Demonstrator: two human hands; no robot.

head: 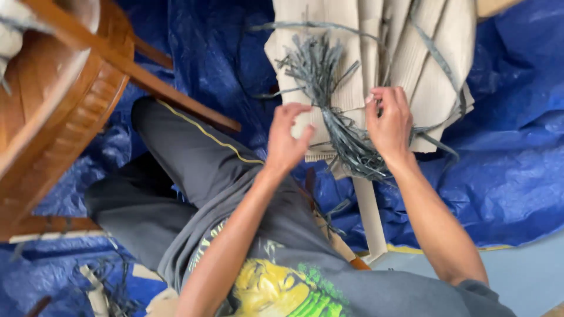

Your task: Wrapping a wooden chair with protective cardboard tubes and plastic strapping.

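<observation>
A bundle of thin grey-green strips lies over a stack of corrugated cardboard pieces. The bundle fans out at its far end and narrows toward me. My right hand pinches strips at the bundle's right side, fingers curled on them. My left hand hovers just left of the bundle, thumb and fingers apart, holding nothing that I can see. Loose strips trail over the cardboard and off its right edge.
A blue tarp covers the floor. A wooden chair stands at the left, one rail crossing above my grey trouser leg. A cardboard strip lies near my lap. More scraps lie at the bottom left.
</observation>
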